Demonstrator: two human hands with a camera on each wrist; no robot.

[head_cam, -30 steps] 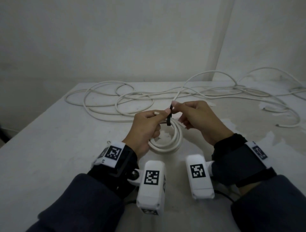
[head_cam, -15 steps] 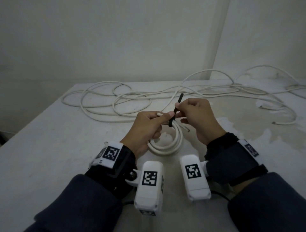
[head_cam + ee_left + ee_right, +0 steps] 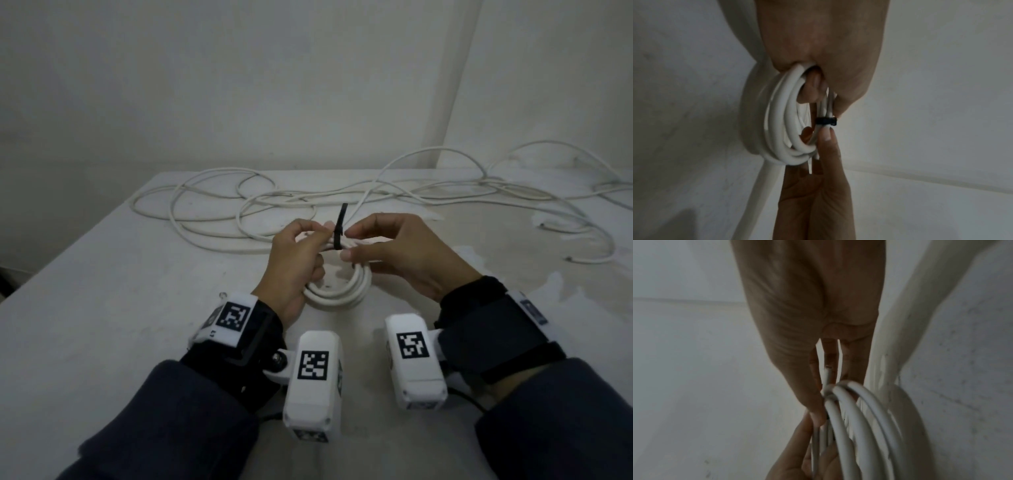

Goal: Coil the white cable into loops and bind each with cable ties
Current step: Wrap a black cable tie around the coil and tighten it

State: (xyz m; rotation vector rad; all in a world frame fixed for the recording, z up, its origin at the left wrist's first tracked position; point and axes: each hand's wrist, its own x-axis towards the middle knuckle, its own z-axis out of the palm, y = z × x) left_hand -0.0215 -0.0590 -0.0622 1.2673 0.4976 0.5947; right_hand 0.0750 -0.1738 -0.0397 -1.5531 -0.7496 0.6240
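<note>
A small coil of white cable [image 3: 342, 294] stands on edge on the table [image 3: 137, 308], its top lifted between both hands. A black cable tie [image 3: 338, 236] is cinched round the coil's upper strands, and its tail [image 3: 343, 214] sticks up free. My left hand [image 3: 323, 236] grips the coil just left of the tie. My right hand [image 3: 346, 244] pinches the strands just right of it, between index finger and thumb. The left wrist view shows the tie [image 3: 826, 121] tight round the strands of the coil [image 3: 781, 129], with a right fingertip [image 3: 826, 136] against it.
The rest of the white cable [image 3: 274, 205] lies in loose loops across the back of the table and trails off to the right [image 3: 565, 219]. The table's left edge runs diagonally [image 3: 68, 253]. White walls stand close behind.
My right hand drew the tie's tail up through its head, then let the tail go. It now pinches the strands beside the tie. The left hand kept its grip.
</note>
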